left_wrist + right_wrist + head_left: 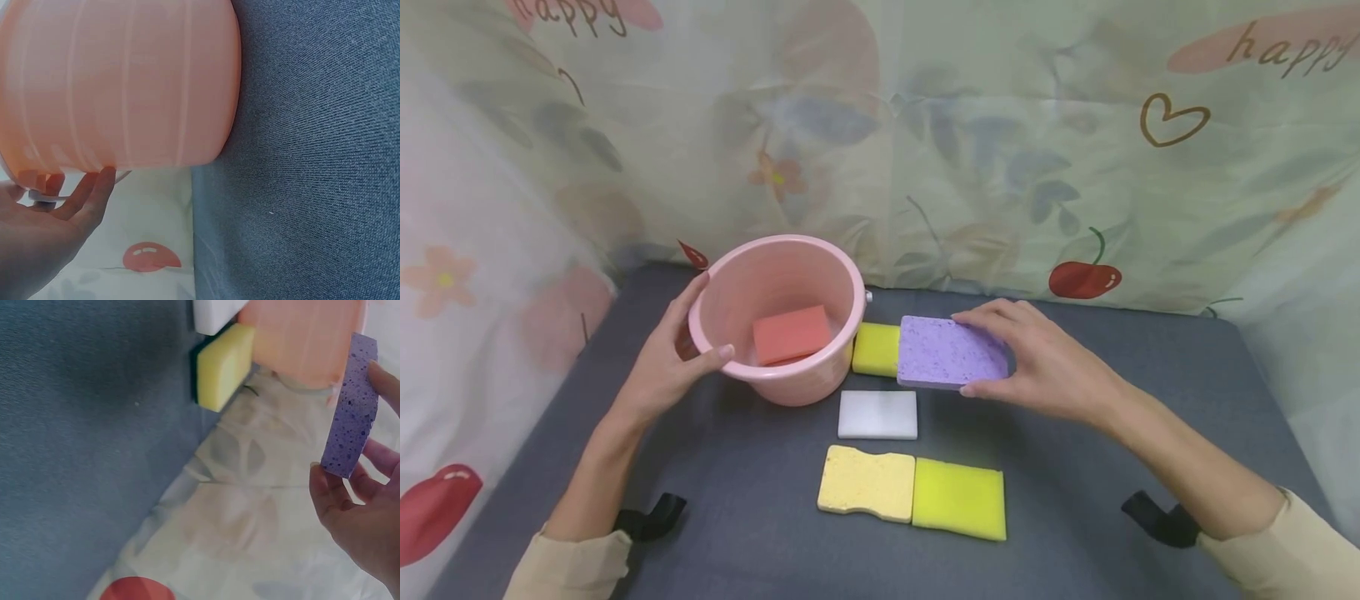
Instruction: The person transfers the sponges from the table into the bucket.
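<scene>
One grey surface (737, 508), printed curtains (962, 150), pink bucket (805, 382)

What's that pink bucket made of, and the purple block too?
The pink bucket looks like hard plastic: it's smooth, evenly coloured and slightly shiny. The purple block is probably sponge, dull and rough, because little holes dot it.

Yellow sponge (875, 349) partly behind purple sponge (951, 352)

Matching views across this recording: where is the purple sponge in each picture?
Head: the purple sponge is right of and below centre, in the right hand.
Left wrist: not in it.
Right wrist: upper right, in that hand.
Shared landmark, all three: the pink bucket.
</scene>
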Demonstrator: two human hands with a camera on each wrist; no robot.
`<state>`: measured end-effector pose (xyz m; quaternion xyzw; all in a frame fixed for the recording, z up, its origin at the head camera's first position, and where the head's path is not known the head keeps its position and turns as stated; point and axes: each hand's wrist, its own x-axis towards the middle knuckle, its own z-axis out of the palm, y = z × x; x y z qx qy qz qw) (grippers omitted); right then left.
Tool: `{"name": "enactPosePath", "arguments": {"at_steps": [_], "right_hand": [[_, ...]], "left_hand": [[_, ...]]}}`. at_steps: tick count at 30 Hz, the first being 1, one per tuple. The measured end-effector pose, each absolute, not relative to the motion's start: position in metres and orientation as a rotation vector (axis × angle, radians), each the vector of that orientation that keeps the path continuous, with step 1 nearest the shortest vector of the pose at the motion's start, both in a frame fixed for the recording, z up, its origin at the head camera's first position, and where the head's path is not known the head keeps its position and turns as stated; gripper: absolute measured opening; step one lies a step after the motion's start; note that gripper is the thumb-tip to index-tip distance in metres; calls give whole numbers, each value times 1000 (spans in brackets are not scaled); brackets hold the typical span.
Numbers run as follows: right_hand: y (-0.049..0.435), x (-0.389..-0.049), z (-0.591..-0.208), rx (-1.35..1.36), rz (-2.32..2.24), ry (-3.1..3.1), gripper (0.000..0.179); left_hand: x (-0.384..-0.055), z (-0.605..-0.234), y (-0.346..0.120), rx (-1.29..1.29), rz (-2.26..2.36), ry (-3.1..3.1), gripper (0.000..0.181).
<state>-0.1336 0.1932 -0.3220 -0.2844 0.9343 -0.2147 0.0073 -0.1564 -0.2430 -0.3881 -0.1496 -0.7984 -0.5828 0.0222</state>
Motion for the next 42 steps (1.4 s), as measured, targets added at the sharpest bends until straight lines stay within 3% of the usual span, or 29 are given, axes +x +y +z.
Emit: {"name": "enactPosePath", "arguments": {"at_steps": [12, 42], "right_hand": [[175, -146, -296, -919, -704, 2904, 71], [118, -183, -278, -1064, -671, 2877, 70]], "left_hand": [[-155, -388, -245, -449, -1775, -2487, 94], [-157, -390, -244, -459, -1775, -2481, 93]]}}
